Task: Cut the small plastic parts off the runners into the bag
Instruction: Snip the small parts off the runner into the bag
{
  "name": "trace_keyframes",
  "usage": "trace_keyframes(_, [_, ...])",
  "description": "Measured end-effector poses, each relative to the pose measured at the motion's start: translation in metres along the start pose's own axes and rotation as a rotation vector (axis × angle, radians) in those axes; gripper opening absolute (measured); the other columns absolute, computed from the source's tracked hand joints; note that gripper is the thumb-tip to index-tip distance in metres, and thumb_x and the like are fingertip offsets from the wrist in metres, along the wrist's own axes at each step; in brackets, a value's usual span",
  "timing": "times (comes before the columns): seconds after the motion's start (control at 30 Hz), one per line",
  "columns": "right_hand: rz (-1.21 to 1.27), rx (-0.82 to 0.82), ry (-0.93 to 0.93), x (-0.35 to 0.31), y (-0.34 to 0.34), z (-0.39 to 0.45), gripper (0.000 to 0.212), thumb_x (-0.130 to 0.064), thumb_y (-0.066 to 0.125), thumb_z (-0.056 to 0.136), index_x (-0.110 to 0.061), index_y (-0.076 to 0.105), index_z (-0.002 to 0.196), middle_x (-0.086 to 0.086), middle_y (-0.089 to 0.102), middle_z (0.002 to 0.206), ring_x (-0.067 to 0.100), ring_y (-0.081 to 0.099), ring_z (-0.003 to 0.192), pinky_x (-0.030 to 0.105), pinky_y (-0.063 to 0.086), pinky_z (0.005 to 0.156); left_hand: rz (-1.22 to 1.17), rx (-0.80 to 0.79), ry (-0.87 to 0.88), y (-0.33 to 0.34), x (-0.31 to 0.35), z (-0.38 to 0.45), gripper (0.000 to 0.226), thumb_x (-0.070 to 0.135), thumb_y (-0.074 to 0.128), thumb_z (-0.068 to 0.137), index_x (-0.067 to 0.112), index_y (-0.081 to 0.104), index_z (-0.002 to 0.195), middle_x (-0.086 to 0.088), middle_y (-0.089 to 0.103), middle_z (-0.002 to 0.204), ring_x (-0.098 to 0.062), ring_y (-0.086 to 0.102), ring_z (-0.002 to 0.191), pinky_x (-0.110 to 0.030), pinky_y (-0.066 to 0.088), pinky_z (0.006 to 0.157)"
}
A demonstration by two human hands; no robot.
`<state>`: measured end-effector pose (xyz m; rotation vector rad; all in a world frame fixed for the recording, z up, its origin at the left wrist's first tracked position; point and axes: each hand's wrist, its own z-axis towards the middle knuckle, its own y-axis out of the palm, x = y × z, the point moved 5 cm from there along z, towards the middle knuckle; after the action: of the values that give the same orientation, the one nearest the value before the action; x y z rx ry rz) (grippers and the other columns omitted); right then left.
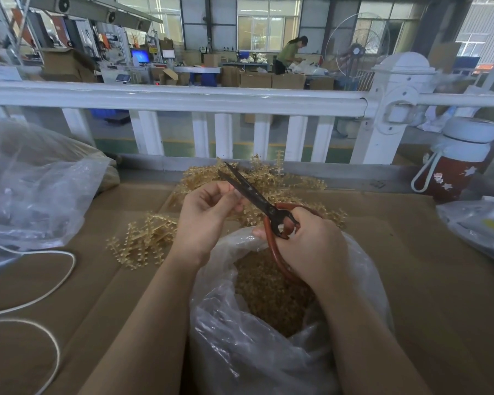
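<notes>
Above the open bag [283,323] at the tabletop's [411,252] near edge, the right hand [308,246] grips scissors [257,199], blades parted, while the left hand's [208,220] curled fingers hide their runner, more runners [143,240] heaped beside.

Here's the desk [397,252], covered in flat brown cardboard, running up to a white railing [183,98] at its far edge. Near the front sits a clear plastic bag [268,352], mouth open, holding a heap of small tan parts [268,295]. Beyond it a loose pile of amber runners [283,181] spreads against the far edge, and a smaller cluster of runners [143,238] lies to the left, just beside the bag. Far left, a big crumpled clear bag [35,181], with a white cord [40,280] looping across the cardboard in front of it. Right side: a red bottle with a white lid [459,161] standing upright, and another clear bag [479,223] at the edge.
</notes>
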<state>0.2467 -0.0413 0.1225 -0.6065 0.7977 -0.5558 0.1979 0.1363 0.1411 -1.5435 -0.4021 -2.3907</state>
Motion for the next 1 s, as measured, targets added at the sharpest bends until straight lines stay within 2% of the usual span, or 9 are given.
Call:
trace_keyframes(0.1, [0.129, -0.016, 0.069, 0.003, 0.001, -0.001, 0.050, -0.083, 0.062, 0.066, -0.034, 0.061, 0.075, -0.021, 0.062, 0.066, -0.002, 0.059, 0.061, 0.014, 0.044, 0.055, -0.114, 0.024, -0.084, 0.000, -0.002, 0.001, 0.016, 0.006, 0.059, 0.096, 0.011, 0.070, 0.086, -0.003, 0.070, 0.074, -0.013, 0.061, 0.068, -0.022, 0.053, 0.068])
trace_keyframes(0.23, [0.396, -0.016, 0.217, 0.010, 0.002, 0.002, 0.056, -0.079, 0.066, 0.063, -0.024, 0.069, 0.071, -0.014, 0.067, 0.064, 0.002, 0.063, 0.060, 0.024, 0.051, 0.057, -0.262, 0.035, -0.181, -0.002, -0.005, 0.003, 0.015, 0.008, 0.057, 0.097, 0.011, 0.070, 0.090, 0.000, 0.071, 0.071, -0.010, 0.064, 0.065, -0.021, 0.054, 0.066])
trace_keyframes(0.4, [0.526, -0.029, 0.319, 0.015, 0.003, 0.006, 0.031, -0.050, 0.078, 0.081, -0.023, 0.070, 0.068, -0.014, 0.068, 0.061, 0.000, 0.063, 0.056, 0.019, 0.043, 0.055, -0.478, -0.070, -0.241, 0.000, -0.005, 0.003, 0.010, 0.012, 0.056, 0.094, 0.012, 0.066, 0.094, 0.000, 0.068, 0.077, -0.011, 0.065, 0.071, -0.023, 0.055, 0.069])
trace_keyframes(0.53, [0.590, -0.024, 0.344, 0.018, 0.003, 0.007, 0.023, -0.041, 0.077, 0.085, -0.027, 0.068, 0.069, -0.017, 0.066, 0.057, -0.003, 0.061, 0.053, 0.017, 0.042, 0.056, -0.618, -0.097, -0.264, 0.000, -0.005, 0.004, 0.016, 0.012, 0.047, 0.099, 0.015, 0.062, 0.092, 0.002, 0.065, 0.079, -0.009, 0.060, 0.068, -0.022, 0.054, 0.067])
trace_keyframes(0.63, [0.655, -0.024, 0.333, 0.014, 0.000, 0.007, 0.027, -0.044, 0.078, 0.083, -0.025, 0.068, 0.066, -0.010, 0.067, 0.057, -0.001, 0.060, 0.051, 0.013, 0.045, 0.053, -0.611, -0.050, -0.264, 0.000, -0.005, 0.003, 0.016, 0.011, 0.047, 0.101, 0.014, 0.061, 0.093, 0.001, 0.066, 0.080, -0.009, 0.060, 0.068, -0.022, 0.054, 0.066])
trace_keyframes(0.7, [0.752, -0.045, 0.320, 0.008, -0.001, 0.007, 0.033, -0.053, 0.079, 0.073, -0.021, 0.072, 0.072, -0.005, 0.071, 0.063, 0.005, 0.065, 0.056, 0.012, 0.049, 0.056, -0.570, -0.036, -0.261, 0.002, -0.006, 0.002, 0.015, 0.010, 0.049, 0.100, 0.013, 0.063, 0.094, 0.000, 0.067, 0.081, -0.011, 0.061, 0.070, -0.022, 0.055, 0.068])
trace_keyframes(0.8, [0.767, -0.108, 0.326, 0.003, 0.001, 0.006, 0.040, -0.059, 0.078, 0.062, -0.022, 0.074, 0.078, -0.009, 0.074, 0.072, 0.003, 0.069, 0.064, 0.014, 0.049, 0.058, -0.487, -0.047, -0.262, 0.008, -0.004, 0.000, 0.013, 0.010, 0.051, 0.100, 0.012, 0.063, 0.094, -0.002, 0.068, 0.081, -0.013, 0.063, 0.073, -0.025, 0.055, 0.070])
trace_keyframes(0.9, [0.688, -0.153, 0.309, 0.006, 0.006, 0.006, 0.025, -0.040, 0.088, 0.072, -0.026, 0.070, 0.083, -0.014, 0.072, 0.074, -0.001, 0.067, 0.068, 0.012, 0.048, 0.059, -0.430, -0.055, -0.273, 0.012, -0.002, -0.001, 0.012, 0.009, 0.051, 0.100, 0.011, 0.062, 0.094, -0.004, 0.067, 0.080, -0.015, 0.062, 0.073, -0.027, 0.053, 0.071])
trace_keyframes(1.0, [0.621, -0.117, 0.289, 0.010, 0.007, 0.007, 0.020, -0.021, 0.085, 0.080, -0.028, 0.067, 0.084, -0.005, 0.071, 0.078, -0.003, 0.065, 0.069, 0.010, 0.048, 0.059, -0.364, -0.061, -0.293, 0.011, -0.003, -0.001, 0.015, 0.005, 0.050, 0.100, 0.010, 0.062, 0.092, -0.005, 0.068, 0.077, -0.017, 0.062, 0.068, -0.029, 0.054, 0.069])
